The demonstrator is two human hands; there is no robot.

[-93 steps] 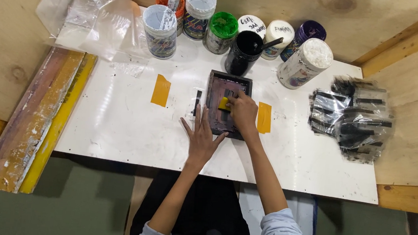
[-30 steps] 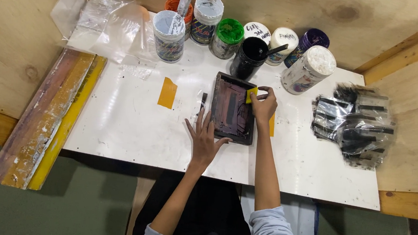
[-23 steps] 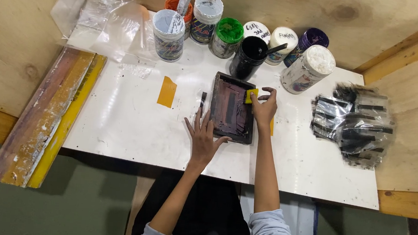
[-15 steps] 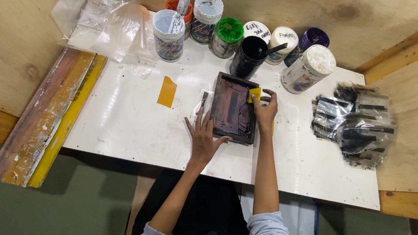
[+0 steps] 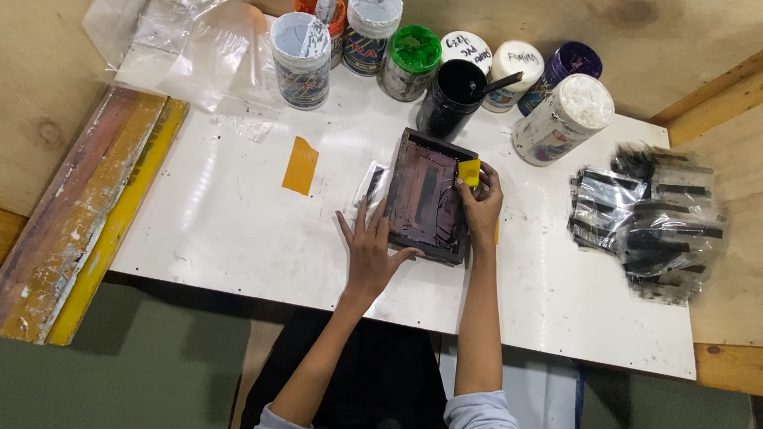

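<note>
Pinching a small yellow squeegee between the fingers of my right hand, I keep it on the dark mesh of the small screen frame, at its far right corner; my fingers hide its lower edge. My left hand lies flat and spread, fingers apart, clamped on nothing, pressing the frame's near left edge. Whatever lies under the frame is mostly covered; only a pale strip shows just left of my left fingertips. Beyond my right hand stand an open black ink pot with a stick in it and a row of plastic jars. Well right of it sits a blurred heap of glossy black-printed pieces. Left of my left hand, an orange tape patch sticks to the smooth white board.
</note>
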